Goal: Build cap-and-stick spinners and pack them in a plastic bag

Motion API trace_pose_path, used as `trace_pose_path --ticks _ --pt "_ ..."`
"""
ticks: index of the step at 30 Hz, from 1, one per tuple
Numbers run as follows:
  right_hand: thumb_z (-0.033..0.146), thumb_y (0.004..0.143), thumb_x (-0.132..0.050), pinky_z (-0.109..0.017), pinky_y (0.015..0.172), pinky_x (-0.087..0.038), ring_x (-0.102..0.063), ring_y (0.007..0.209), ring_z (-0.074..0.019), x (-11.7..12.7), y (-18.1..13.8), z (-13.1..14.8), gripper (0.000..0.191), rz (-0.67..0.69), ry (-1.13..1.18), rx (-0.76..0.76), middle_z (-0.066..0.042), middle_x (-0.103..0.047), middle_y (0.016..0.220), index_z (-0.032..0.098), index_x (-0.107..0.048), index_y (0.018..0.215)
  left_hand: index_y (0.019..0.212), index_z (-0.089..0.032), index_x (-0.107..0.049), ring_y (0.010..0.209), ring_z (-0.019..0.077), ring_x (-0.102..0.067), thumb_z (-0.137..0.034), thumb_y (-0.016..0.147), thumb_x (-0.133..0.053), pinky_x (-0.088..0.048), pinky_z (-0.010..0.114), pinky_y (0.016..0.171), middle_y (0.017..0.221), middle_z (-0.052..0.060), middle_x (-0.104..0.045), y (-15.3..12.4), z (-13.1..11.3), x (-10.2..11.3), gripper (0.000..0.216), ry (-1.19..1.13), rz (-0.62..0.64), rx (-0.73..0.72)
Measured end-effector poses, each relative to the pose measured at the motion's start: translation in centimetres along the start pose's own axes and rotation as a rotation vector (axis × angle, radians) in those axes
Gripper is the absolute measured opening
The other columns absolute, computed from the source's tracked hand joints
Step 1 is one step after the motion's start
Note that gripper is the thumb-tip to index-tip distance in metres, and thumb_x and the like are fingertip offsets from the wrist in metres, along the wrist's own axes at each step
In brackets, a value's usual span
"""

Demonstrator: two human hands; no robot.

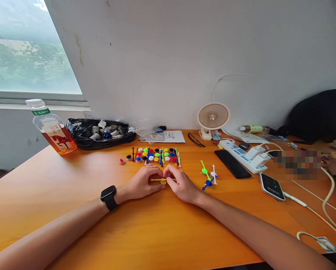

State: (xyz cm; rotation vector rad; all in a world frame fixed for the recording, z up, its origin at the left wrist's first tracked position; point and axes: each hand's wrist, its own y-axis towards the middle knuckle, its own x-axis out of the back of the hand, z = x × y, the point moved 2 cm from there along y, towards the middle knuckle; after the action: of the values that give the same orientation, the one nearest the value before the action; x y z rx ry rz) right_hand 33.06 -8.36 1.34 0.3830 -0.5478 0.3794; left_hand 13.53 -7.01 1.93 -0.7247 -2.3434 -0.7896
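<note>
A yellow arrow spinner (157, 180) with a round base lies between my hands, low over the table. My left hand (141, 183), below a black watch, curls round it with thumb and fingers at its base. From the other side my right hand (183, 185) is closed on it in a pinch, covering its right end. Beyond my fingers stand rows of small coloured discs (156, 159) with several arrows laid among them. One pink-topped disc (121, 161) sits apart at their left. To the right are three spinners with arrows: green (204, 171), white (213, 174) and blue (209, 183).
A tea bottle (55, 135) and an open black bag (100, 137) of scraps stand at the left. Along the wall are papers (170, 136), glasses (195, 140) and a small fan (213, 117). A black phone (232, 164), power strip (245, 155) and cables occupy the right.
</note>
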Motion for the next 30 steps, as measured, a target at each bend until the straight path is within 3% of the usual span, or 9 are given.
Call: trace_pose_path --ticks 7,12,16,30 --pt "0.013 0.091 -0.05 -0.027 0.063 -0.037 -0.054 0.069 -0.0154 0.02 -0.03 0.09 0.013 0.018 0.002 -0.004 0.003 -0.058 0.077 0.023 -0.053 0.098 0.103 -0.02 -0.073 0.092 0.0201 -0.065 -0.032 0.092 -0.075 -0.052 0.03 0.081 0.102 0.007 -0.074 -0.28 -0.11 -0.02 0.017 0.019 -0.019 0.005" --pt "0.016 0.092 -0.053 -0.026 0.066 -0.041 -0.054 0.069 -0.0147 0.01 0.11 -0.15 0.011 0.028 0.033 -0.002 0.004 -0.057 0.077 0.023 -0.052 0.101 0.098 -0.02 -0.073 0.083 0.0185 -0.064 -0.034 0.095 -0.07 -0.051 0.03 0.075 0.093 0.006 -0.074 -0.39 -0.38 -0.05 0.014 0.058 -0.064 0.013" --pt "0.018 0.092 -0.056 -0.027 0.067 -0.041 -0.054 0.071 -0.0149 -0.01 0.24 -0.55 0.012 0.019 0.032 0.007 0.004 -0.058 0.078 0.023 -0.053 0.102 0.093 -0.021 -0.074 0.085 0.019 -0.067 -0.029 0.098 -0.066 -0.052 0.032 0.08 0.094 0.006 -0.075 -0.45 -0.29 -0.12 0.013 0.077 -0.084 -0.015" --pt "0.015 0.09 -0.056 -0.026 0.062 -0.039 -0.055 0.068 -0.0146 -0.21 0.27 -0.75 0.015 0.054 0.011 -0.026 0.003 -0.06 0.077 0.022 -0.056 0.103 0.083 -0.021 -0.072 0.082 0.0183 -0.067 -0.019 0.088 -0.071 -0.05 0.029 0.074 0.091 0.003 -0.075 -0.11 -0.4 -0.09 0.007 0.113 -0.065 0.016"
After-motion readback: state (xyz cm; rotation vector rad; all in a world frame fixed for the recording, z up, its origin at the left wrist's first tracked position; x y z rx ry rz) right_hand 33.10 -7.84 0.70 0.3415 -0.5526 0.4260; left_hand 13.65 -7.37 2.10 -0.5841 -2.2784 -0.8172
